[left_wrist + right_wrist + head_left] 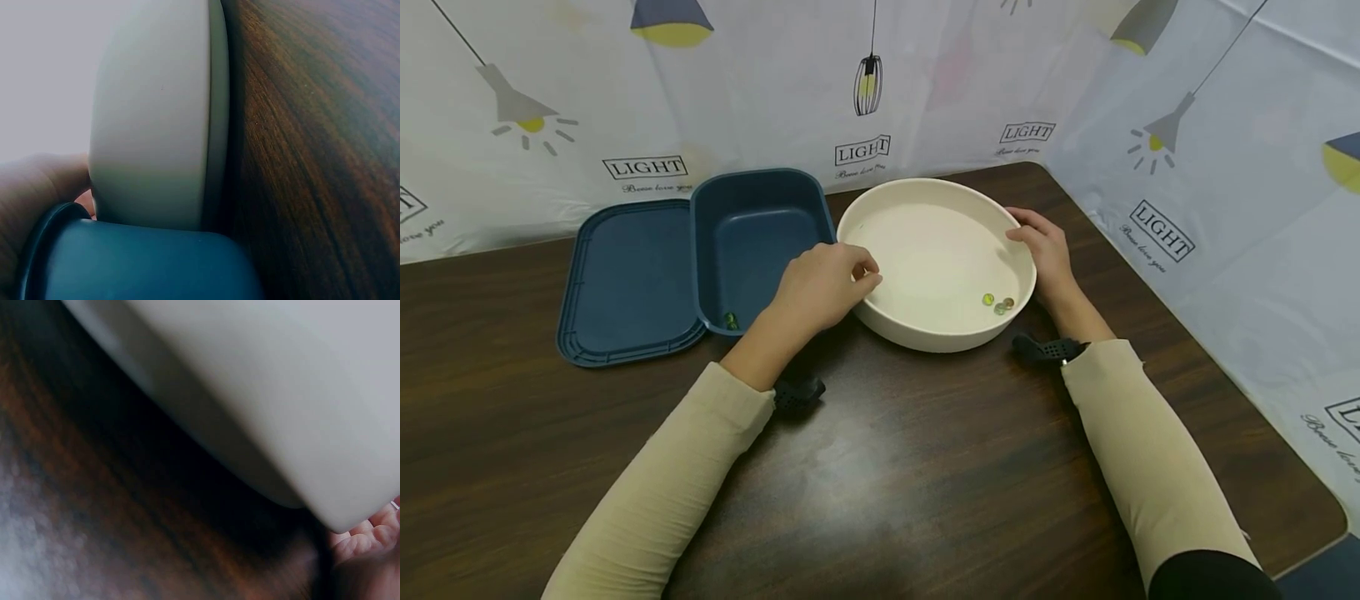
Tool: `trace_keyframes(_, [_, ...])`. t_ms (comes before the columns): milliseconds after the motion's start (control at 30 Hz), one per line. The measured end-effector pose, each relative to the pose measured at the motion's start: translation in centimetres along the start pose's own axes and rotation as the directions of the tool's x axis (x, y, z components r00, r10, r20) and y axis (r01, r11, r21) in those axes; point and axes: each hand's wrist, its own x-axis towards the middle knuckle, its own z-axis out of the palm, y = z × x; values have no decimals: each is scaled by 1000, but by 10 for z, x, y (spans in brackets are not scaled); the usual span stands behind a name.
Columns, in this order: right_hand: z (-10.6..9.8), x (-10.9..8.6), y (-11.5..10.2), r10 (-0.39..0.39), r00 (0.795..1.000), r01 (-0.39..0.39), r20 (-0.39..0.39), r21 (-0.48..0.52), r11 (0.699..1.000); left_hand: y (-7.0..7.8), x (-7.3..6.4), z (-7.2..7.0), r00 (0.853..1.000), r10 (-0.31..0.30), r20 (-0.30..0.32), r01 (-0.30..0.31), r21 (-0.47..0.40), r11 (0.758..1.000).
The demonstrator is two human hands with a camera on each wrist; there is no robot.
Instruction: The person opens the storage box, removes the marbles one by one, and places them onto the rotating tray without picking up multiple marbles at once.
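Note:
A shallow round cream bowl (936, 250) stands on the table between the two hands. My left hand (823, 283) holds its left rim, thumb over the edge; a finger shows between bowl and blue box in the left wrist view. On the far right side, my right hand (1043, 250) grips the bowl's rim, with curled fingertips (381, 532) beside its wall in the right wrist view. Three glass marbles (988, 299) lie together inside the bowl, near its front right wall. Green glass (732, 320), probably marbles, sits at the near left corner of the dark blue box (760, 242).
The blue box stands just left of the bowl, its wall (150, 262) close to it. A flat blue lid (632, 283) lies left of the box. Dark wooden tabletop (850, 475) extends in front. A patterned white sheet (760, 92) hangs behind and along the right edge.

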Motion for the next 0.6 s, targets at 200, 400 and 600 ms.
trace_keyframes(200, [1, 0, -1, 3, 1000, -3, -1, 16, 1000, -1, 0, -1, 1000, 8, -8, -8, -7, 1000])
trace_keyframes(400, [2, 0, -3, 11, 1000, -10, -9, 19, 1000, -1, 1, -1, 1000, 5, -4, -5, -9, 1000])
trace_keyframes(600, [2, 0, -2, 10, 1000, -9, -11, 48, 999, -2, 2, 0, 1000, 3, 5, -3, -8, 1000])
